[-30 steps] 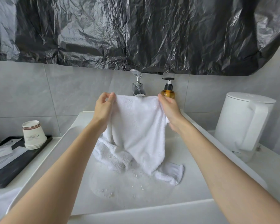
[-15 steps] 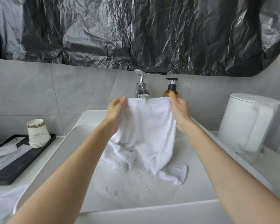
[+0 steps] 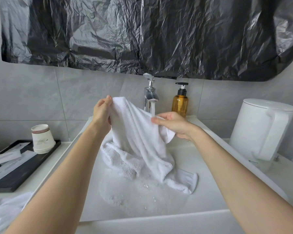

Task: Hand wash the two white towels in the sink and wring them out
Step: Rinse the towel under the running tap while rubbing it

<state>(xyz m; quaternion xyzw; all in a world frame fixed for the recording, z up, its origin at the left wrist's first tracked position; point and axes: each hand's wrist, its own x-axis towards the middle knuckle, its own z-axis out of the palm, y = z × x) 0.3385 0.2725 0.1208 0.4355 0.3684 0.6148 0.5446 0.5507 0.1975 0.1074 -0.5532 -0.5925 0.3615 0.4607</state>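
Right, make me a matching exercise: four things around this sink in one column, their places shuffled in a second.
1 lifted towel
2 amber pump bottle
3 paper cups
4 white kettle

A stacked on the black tray
B counter right of the sink
C gripped by left hand and right hand
D just right of the faucet

Pairs: 1-C, 2-D, 3-A, 4-B
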